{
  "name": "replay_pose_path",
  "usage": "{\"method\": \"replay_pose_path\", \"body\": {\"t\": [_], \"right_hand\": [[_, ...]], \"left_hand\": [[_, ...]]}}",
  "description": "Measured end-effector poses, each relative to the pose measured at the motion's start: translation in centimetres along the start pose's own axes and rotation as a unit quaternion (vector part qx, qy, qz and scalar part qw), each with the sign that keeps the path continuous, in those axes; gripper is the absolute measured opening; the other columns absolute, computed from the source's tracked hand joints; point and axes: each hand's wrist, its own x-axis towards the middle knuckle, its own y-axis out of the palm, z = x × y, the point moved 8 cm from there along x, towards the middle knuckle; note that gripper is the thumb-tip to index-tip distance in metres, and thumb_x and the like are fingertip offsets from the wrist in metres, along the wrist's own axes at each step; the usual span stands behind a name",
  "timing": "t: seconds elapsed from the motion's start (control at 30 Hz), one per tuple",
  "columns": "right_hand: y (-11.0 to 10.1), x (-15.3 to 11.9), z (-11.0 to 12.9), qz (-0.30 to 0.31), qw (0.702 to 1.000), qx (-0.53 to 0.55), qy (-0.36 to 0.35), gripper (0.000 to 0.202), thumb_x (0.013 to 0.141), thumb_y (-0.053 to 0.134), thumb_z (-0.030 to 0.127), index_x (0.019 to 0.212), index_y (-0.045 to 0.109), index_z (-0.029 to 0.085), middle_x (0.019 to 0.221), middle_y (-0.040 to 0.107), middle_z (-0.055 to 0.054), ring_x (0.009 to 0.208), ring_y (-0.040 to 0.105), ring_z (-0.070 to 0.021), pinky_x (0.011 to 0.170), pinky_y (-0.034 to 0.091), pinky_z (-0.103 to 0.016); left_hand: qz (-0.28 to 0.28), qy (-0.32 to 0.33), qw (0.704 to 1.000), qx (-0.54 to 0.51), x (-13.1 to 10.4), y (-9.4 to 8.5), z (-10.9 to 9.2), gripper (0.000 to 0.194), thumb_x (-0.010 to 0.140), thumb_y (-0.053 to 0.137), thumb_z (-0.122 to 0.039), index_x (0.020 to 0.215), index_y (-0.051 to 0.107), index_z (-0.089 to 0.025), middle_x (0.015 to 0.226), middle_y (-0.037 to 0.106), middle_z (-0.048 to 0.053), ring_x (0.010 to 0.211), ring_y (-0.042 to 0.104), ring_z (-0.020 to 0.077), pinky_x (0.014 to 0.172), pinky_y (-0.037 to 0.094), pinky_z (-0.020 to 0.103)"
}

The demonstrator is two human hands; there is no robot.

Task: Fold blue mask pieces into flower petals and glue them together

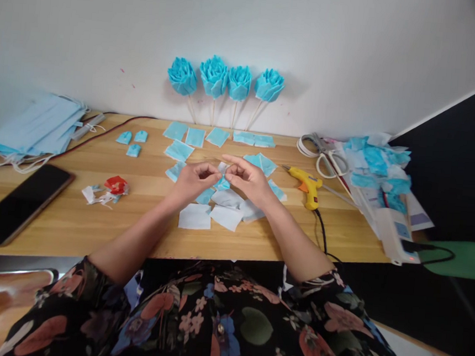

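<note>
Over the middle of the table, my left hand (195, 182) and my right hand (250, 183) meet, fingertips close together. A small blue-and-white piece of fabric (222, 183) is pinched between them, partly hidden by the fingers. My right index finger points out to the left. Around and under the hands lie several cut blue squares (179, 151) of the same thin cloth. Nearer to me are several pieces with the white side up (194, 217). Three small folded blue pieces (133, 150) lie apart on the left.
Several blue cloth flowers on sticks (213, 77) lean against the wall. On the right are a yellow glue gun (309, 187), scissors (326, 155), a scrap pile (378, 160) and a power strip (396, 236). Face masks (42, 125), a phone (21, 203) and scraps with a red wrapper (116, 184) occupy the left.
</note>
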Motion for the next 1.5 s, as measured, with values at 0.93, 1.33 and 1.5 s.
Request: {"method": "replay_pose_path", "body": {"t": [0.93, 1.33, 1.5], "right_hand": [[-0.3, -0.1, 0.9, -0.03, 0.999, 0.008, -0.019, 0.058, 0.084, 0.072, 0.048, 0.136, 0.059, 0.026, 0.089, 0.068, 0.0, 0.082, 0.061, -0.0141, 0.075, 0.049, -0.029], [-0.5, -0.1, 0.7, -0.037, 0.998, -0.038, -0.031, 0.048, 0.082, 0.076, 0.035, 0.129, 0.067, 0.026, 0.069, 0.058, 0.006, 0.062, 0.048, -0.0096, 0.061, 0.042, -0.025], [-1.6, -0.1, 0.8, -0.058, 0.998, 0.018, -0.02, 0.048, 0.092, 0.064, 0.046, 0.135, 0.062, 0.026, 0.094, 0.074, -0.001, 0.089, 0.065, -0.0151, 0.086, 0.053, -0.032]], "left_hand": [[0.056, 0.004, 0.998, 0.007, 0.0, 0.8, 0.2, 0.026, 0.079, 0.071, -0.038, 0.065, 0.063, -0.017, 0.061, 0.055, -0.003, 0.056, 0.041, 0.0092, 0.055, 0.034, 0.025], [0.072, 0.037, 0.995, 0.055, 0.1, 1.0, -0.2, 0.02, 0.078, 0.067, -0.032, 0.067, 0.064, -0.017, 0.063, 0.059, -0.001, 0.06, 0.045, 0.0106, 0.058, 0.034, 0.026], [0.06, 0.024, 0.998, 0.024, 0.2, 0.7, 0.1, 0.022, 0.078, 0.069, -0.034, 0.065, 0.063, -0.017, 0.062, 0.058, -0.001, 0.058, 0.044, 0.0099, 0.055, 0.033, 0.025]]}}
